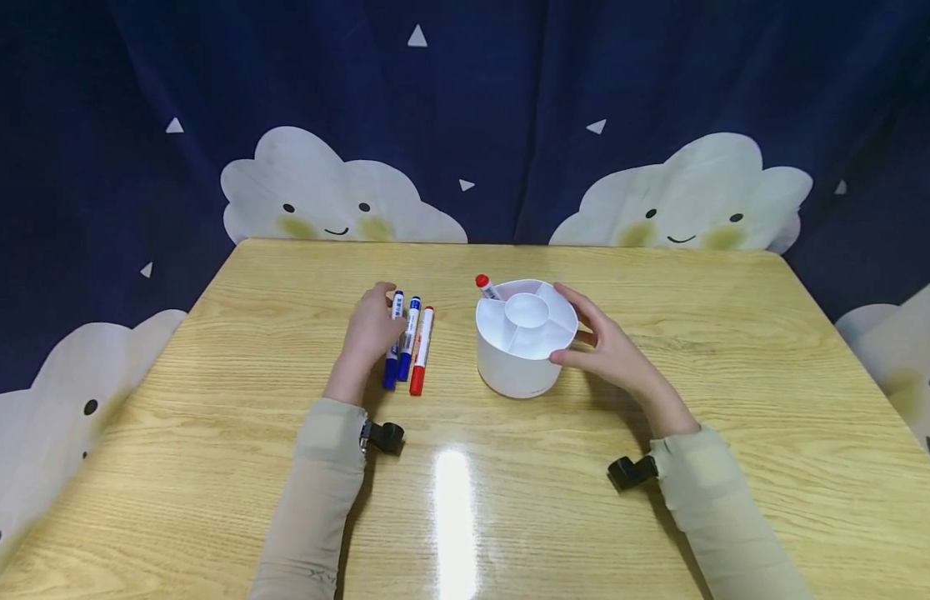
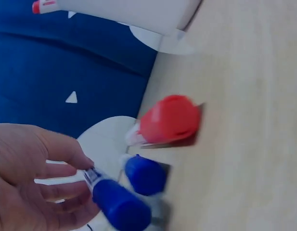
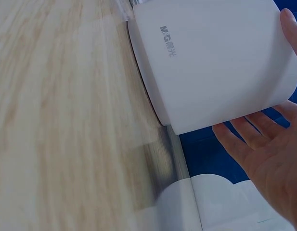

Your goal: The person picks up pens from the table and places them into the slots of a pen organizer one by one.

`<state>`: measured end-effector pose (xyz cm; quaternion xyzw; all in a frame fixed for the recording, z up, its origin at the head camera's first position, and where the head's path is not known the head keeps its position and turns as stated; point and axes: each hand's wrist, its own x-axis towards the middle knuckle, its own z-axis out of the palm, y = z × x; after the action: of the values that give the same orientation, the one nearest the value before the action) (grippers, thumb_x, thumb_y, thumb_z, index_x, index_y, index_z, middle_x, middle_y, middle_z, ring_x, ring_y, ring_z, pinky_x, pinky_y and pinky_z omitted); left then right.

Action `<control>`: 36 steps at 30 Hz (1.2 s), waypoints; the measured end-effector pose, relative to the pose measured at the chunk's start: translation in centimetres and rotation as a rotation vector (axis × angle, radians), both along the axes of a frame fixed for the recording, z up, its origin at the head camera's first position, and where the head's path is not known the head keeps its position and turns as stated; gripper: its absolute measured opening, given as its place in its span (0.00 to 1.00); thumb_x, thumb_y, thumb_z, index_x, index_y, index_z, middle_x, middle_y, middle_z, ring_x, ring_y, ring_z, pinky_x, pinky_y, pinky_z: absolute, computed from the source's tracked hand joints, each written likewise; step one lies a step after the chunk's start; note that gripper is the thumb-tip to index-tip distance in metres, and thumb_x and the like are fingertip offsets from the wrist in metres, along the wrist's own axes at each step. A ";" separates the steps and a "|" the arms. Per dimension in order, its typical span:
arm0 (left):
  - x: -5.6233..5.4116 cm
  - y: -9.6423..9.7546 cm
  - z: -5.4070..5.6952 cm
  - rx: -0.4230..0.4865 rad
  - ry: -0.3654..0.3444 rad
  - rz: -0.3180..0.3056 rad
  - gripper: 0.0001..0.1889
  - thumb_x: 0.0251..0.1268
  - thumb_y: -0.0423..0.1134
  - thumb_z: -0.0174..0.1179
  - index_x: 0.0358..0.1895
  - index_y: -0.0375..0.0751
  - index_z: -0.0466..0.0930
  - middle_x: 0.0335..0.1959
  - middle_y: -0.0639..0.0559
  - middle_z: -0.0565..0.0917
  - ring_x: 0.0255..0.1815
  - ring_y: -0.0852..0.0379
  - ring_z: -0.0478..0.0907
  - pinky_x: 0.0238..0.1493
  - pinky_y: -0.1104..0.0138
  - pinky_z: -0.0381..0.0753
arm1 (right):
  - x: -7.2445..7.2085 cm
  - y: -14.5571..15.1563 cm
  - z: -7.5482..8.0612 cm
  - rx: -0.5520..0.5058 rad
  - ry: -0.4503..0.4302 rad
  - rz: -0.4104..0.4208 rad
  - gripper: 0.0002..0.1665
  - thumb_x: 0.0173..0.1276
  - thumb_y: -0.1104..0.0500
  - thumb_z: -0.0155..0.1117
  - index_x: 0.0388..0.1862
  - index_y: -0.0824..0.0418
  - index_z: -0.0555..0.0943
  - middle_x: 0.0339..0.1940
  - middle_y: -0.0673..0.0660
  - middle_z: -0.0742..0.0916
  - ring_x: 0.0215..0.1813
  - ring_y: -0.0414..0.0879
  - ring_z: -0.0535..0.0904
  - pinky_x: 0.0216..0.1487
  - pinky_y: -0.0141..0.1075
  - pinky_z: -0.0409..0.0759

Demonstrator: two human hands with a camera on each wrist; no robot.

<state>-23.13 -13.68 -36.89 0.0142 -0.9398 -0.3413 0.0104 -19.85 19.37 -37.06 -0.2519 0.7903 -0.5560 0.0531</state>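
My left hand (image 1: pixel 372 325) pinches a white marker with a blue cap (image 1: pixel 391 367) between thumb and fingers; its capped end points toward the wrist camera in the left wrist view. Beside it on the table lie a second blue-capped marker (image 1: pixel 409 337) and a red-capped marker (image 1: pixel 422 350). To their right stands a white round pen holder (image 1: pixel 517 371) with several compartments. One red-tipped marker (image 1: pixel 486 286) leans in its back left compartment. Around the holder's right side my right hand (image 1: pixel 603 346) keeps its grip, thumb near the front rim and fingers behind.
The wooden table (image 1: pixel 540 508) reaches back to a dark blue curtain (image 1: pixel 510 108) with clouds and triangles. Black wrist cameras sit on both forearms.
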 end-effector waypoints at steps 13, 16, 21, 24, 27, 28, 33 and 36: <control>0.9 1.4 3.6 0.183 0.288 0.026 0.34 0.50 0.27 0.53 0.66 0.42 0.57 0.45 0.40 0.69 0.39 0.47 0.72 0.33 0.64 0.71 | 0.0 0.0 0.0 -0.001 0.002 0.001 0.52 0.52 0.66 0.68 0.72 0.52 0.52 0.70 0.54 0.62 0.68 0.50 0.59 0.60 0.51 0.66; 1.1 1.8 4.5 0.215 0.363 0.011 0.33 0.49 0.27 0.53 0.64 0.42 0.60 0.45 0.41 0.69 0.39 0.47 0.72 0.34 0.65 0.73 | -0.1 0.0 0.0 0.002 0.003 0.001 0.52 0.52 0.66 0.68 0.72 0.52 0.52 0.70 0.54 0.62 0.68 0.51 0.59 0.60 0.51 0.66; 1.5 2.7 6.5 0.250 0.459 -0.027 0.31 0.50 0.26 0.53 0.62 0.43 0.62 0.45 0.42 0.70 0.38 0.51 0.73 0.34 0.66 0.76 | 0.0 0.0 0.0 -0.002 0.003 -0.001 0.51 0.52 0.67 0.68 0.72 0.52 0.53 0.69 0.55 0.63 0.68 0.51 0.59 0.61 0.52 0.65; 1.9 3.6 7.6 0.271 0.494 -0.036 0.30 0.51 0.26 0.54 0.62 0.43 0.62 0.45 0.42 0.70 0.38 0.52 0.73 0.33 0.68 0.77 | 0.0 -0.1 0.1 -0.001 0.001 -0.005 0.51 0.52 0.66 0.68 0.71 0.52 0.53 0.69 0.55 0.64 0.67 0.51 0.59 0.61 0.52 0.65; 2.2 4.6 8.4 0.285 0.506 -0.042 0.30 0.53 0.27 0.55 0.62 0.43 0.61 0.46 0.43 0.69 0.38 0.53 0.74 0.34 0.69 0.78 | 0.1 -0.1 0.1 0.002 -0.003 -0.008 0.52 0.52 0.66 0.69 0.71 0.52 0.53 0.68 0.56 0.64 0.67 0.51 0.60 0.61 0.52 0.65; 2.3 4.9 8.6 0.291 0.510 -0.046 0.30 0.53 0.27 0.55 0.62 0.43 0.61 0.46 0.43 0.69 0.39 0.54 0.74 0.35 0.70 0.79 | 0.1 -0.2 0.1 0.002 -0.006 -0.008 0.52 0.52 0.66 0.69 0.71 0.52 0.53 0.68 0.56 0.64 0.67 0.51 0.60 0.61 0.52 0.65; 2.6 6.6 9.7 0.339 0.544 -0.083 0.30 0.54 0.28 0.57 0.62 0.43 0.60 0.47 0.44 0.69 0.39 0.55 0.74 0.37 0.71 0.79 | 0.1 -0.2 0.1 0.000 -0.015 -0.017 0.52 0.51 0.66 0.69 0.71 0.51 0.53 0.67 0.55 0.65 0.67 0.50 0.60 0.61 0.52 0.65; 2.8 7.5 10.2 0.389 0.577 -0.113 0.29 0.54 0.28 0.57 0.61 0.42 0.61 0.46 0.44 0.69 0.39 0.55 0.74 0.37 0.71 0.79 | 0.2 -0.2 0.2 0.003 -0.010 -0.027 0.52 0.51 0.66 0.70 0.71 0.52 0.53 0.67 0.56 0.66 0.67 0.51 0.60 0.61 0.52 0.65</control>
<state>-20.36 -6.19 -26.65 -0.1331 -0.8149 -0.5038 0.2538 -19.64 19.15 -36.85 -0.2384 0.7941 -0.5568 0.0501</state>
